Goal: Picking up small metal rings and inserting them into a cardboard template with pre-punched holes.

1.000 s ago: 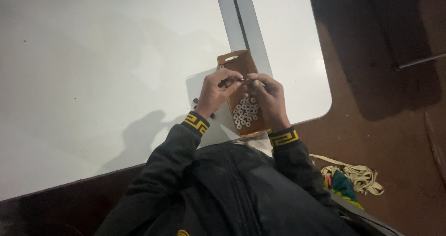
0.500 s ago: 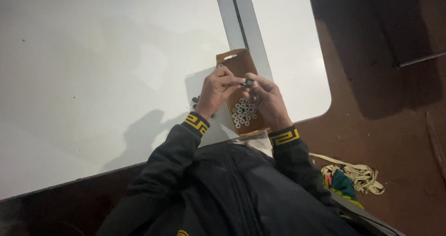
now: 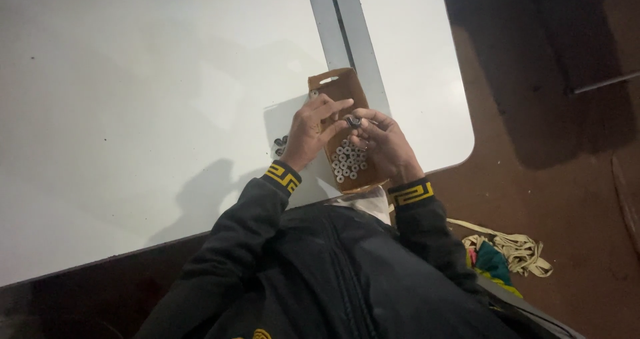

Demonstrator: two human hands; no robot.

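Observation:
A brown cardboard box lies open on the white table, holding several small grey ring-shaped metal parts. My right hand hovers over the box, its fingertips pinching one small dark part. My left hand rests at the box's left side, fingers stretched out and touching the same part. Both wrists wear black sleeves with yellow patterned cuffs.
A few small dark parts lie on the table just left of my left hand. A grey metal strip runs across the table behind the box. Cream straps and coloured cloth lie on the brown floor at right.
My left hand's fingers have stretched out over the box, and the pinched part sits a little higher between both hands. The box has not moved.

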